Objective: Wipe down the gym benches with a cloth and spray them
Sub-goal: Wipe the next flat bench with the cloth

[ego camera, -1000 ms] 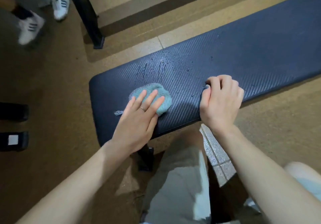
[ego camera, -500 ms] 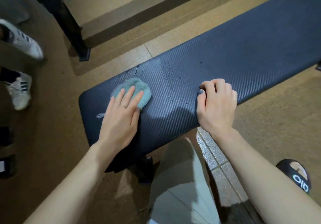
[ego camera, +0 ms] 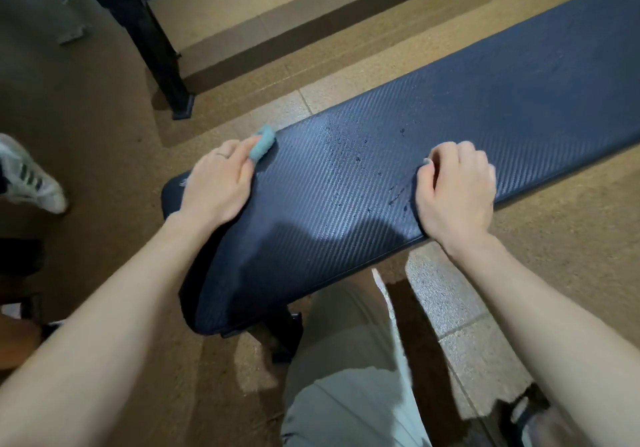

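A long dark blue padded bench [ego camera: 433, 141] runs from the lower left to the upper right. Spray droplets dot its middle, between my hands. My left hand [ego camera: 218, 183] lies at the bench's far edge near its left end. Its fingers bend over a teal cloth [ego camera: 265, 141], which sticks out past the fingertips. My right hand [ego camera: 453, 190] rests on the near side of the pad with its fingers curled into a loose fist. Nothing shows inside it. No spray bottle is in view.
A second bench on a black frame [ego camera: 162, 55] stands behind, across a strip of brown floor. Another person's white sneaker [ego camera: 31, 179] is on the floor at the left. My leg in light trousers [ego camera: 349, 377] and the bench's black foot [ego camera: 284, 335] are below the pad.
My left hand has slid the cloth from the pad's middle left to its far edge, and its fingers have bent over it. The wet patch is thinner. My right hand has stayed put.
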Motion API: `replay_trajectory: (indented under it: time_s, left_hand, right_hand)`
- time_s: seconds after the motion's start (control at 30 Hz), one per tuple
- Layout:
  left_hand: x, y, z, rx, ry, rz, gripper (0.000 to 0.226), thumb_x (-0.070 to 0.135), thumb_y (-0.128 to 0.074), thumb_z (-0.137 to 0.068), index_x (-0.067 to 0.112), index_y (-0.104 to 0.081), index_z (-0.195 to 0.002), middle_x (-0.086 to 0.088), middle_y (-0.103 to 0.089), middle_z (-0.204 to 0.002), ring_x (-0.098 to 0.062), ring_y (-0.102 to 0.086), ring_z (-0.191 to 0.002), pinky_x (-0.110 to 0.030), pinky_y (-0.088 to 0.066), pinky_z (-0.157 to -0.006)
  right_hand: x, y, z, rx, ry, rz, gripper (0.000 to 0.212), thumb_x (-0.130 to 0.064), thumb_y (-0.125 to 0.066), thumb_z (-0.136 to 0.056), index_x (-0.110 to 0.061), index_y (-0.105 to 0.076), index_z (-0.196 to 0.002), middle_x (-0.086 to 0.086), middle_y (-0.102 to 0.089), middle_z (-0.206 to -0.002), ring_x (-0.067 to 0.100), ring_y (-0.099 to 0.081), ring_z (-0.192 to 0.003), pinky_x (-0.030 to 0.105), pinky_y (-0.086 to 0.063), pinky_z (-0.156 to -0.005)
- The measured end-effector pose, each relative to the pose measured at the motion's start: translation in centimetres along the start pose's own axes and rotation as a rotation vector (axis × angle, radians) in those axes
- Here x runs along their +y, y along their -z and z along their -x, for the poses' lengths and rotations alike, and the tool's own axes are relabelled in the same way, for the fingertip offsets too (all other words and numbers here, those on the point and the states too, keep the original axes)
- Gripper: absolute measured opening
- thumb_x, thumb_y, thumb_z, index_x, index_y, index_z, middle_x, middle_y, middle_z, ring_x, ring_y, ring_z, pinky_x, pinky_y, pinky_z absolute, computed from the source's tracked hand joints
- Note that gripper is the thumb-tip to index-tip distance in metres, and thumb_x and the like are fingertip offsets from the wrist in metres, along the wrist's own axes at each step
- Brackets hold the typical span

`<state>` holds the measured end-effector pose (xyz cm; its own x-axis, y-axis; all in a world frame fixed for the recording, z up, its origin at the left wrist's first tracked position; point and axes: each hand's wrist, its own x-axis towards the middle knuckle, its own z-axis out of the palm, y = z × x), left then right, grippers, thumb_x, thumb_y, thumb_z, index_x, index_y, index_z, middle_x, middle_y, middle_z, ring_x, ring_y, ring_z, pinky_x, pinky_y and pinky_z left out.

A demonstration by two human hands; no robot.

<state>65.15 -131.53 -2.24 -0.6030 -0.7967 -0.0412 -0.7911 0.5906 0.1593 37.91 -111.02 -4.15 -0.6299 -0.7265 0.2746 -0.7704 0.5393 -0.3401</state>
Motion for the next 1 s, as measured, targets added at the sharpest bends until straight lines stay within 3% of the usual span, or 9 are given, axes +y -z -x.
replay_trajectory:
  time_s: [0.13,0.33,0.43,0.53,0.63,0.73,0.9,1.0]
  left_hand:
    - [0.9,0.5,-0.8,0.001,0.194,0.0,0.045,0.03,-0.031,-0.107,0.024,-0.041,-0.151,-0.019,-0.055,-0.138,-0.046,-0.054,-0.116,-0.05,-0.041,-0.098]
    - [12.4,-2.1,-7.3,0.035,0.043,-0.031,0.048,0.029,-0.031,-0.105,0.022,-0.038,-0.152,-0.015,-0.055,-0.142,-0.041,-0.053,-0.122,-0.046,-0.036,-0.102]
    - [12.4,-2.6,-7.5,0.004,-0.043,-0.051,0.05,0.03,-0.028,-0.106,0.023,-0.035,-0.155,-0.012,-0.048,-0.153,-0.038,-0.046,-0.135,-0.046,-0.031,-0.112]
    - [9.3,-2.6,-1.6,-0.031,-0.17,-0.035,0.057,0.035,-0.022,-0.104,0.025,-0.03,-0.16,-0.005,-0.03,-0.166,-0.032,-0.026,-0.153,-0.049,-0.018,-0.125]
    - [9.1,-2.4,9.3,-0.081,-0.265,0.012,0.057,0.031,-0.024,-0.104,0.026,-0.03,-0.161,0.0,-0.024,-0.169,-0.027,-0.017,-0.157,-0.048,-0.013,-0.127]
    - [10.6,-2.6,15.7,-0.083,-0.296,0.001,0.054,0.033,-0.026,-0.108,0.029,-0.026,-0.162,0.004,-0.018,-0.17,-0.022,-0.01,-0.159,-0.047,-0.011,-0.127]
    - [16.3,-4.5,6.7,-0.044,-0.371,-0.056,0.053,0.032,-0.03,-0.105,0.027,-0.036,-0.158,-0.002,-0.031,-0.166,-0.033,-0.026,-0.154,-0.052,-0.021,-0.124]
    - [18.2,-4.7,4.9,-0.016,-0.38,-0.077,0.052,0.031,-0.028,-0.107,0.025,-0.037,-0.158,-0.001,-0.033,-0.165,-0.031,-0.028,-0.153,-0.051,-0.021,-0.124]
  right_hand:
    - [-0.4,-0.6,0.0,0.005,-0.026,0.054,0.028,-0.032,-0.038,-0.101,-0.014,-0.058,-0.1,0.01,-0.057,-0.102,0.031,-0.05,-0.092,0.046,-0.036,-0.082]
    - [-0.4,-0.5,0.0,0.007,-0.026,0.052,0.03,-0.031,-0.035,-0.102,-0.014,-0.059,-0.103,0.008,-0.058,-0.103,0.028,-0.051,-0.093,0.044,-0.036,-0.083]
    - [0.2,-0.6,0.0,0.006,0.0,0.046,0.03,-0.03,-0.034,-0.102,-0.014,-0.059,-0.104,0.008,-0.058,-0.103,0.028,-0.051,-0.093,0.044,-0.037,-0.083]
    - [0.4,-0.5,-0.1,-0.001,0.021,-0.001,0.028,-0.027,-0.036,-0.102,-0.013,-0.06,-0.106,0.009,-0.06,-0.105,0.029,-0.052,-0.095,0.045,-0.039,-0.085]
    - [1.5,-0.2,-1.0,0.014,0.05,-0.006,0.028,-0.026,-0.037,-0.102,-0.011,-0.06,-0.104,0.011,-0.06,-0.103,0.032,-0.053,-0.094,0.046,-0.039,-0.085]
    - [3.6,0.1,-2.5,0.074,-0.061,-0.029,0.028,-0.027,-0.037,-0.101,-0.01,-0.059,-0.1,0.015,-0.06,-0.102,0.037,-0.053,-0.095,0.046,-0.036,-0.086]
    - [3.7,-0.9,-2.5,0.117,-0.098,0.019,0.029,-0.028,-0.034,-0.1,-0.012,-0.058,-0.099,0.013,-0.06,-0.102,0.037,-0.052,-0.095,0.046,-0.033,-0.084]
    - [4.4,-0.8,-2.6,0.099,-0.098,-0.001,0.028,-0.026,-0.034,-0.099,-0.01,-0.058,-0.1,0.015,-0.059,-0.102,0.038,-0.052,-0.095,0.047,-0.035,-0.085]
